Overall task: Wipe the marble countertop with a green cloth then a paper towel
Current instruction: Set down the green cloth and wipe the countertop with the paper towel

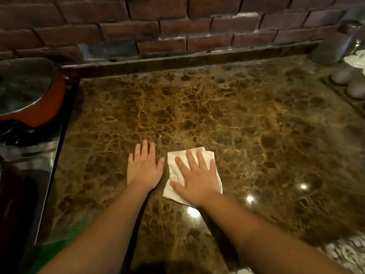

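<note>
The brown marble countertop (pixel 217 107) fills most of the view. A folded white paper towel (pixel 173 169) lies flat on it near the front middle. My right hand (pixel 195 177) presses flat on the towel with fingers spread. My left hand (pixel 144 167) rests palm down on the bare marble just left of the towel, fingers together, holding nothing. A blurred patch of green cloth (pixel 59 246) shows at the bottom left, partly hidden under my left forearm.
An orange pan with a glass lid (pixel 29 91) sits on the stove at the left, below it a shiny steel edge (pixel 31 155). A brick wall (pixel 158 26) backs the counter. White eggs (pixel 347 80) and a glass jar (pixel 339 40) stand at the far right.
</note>
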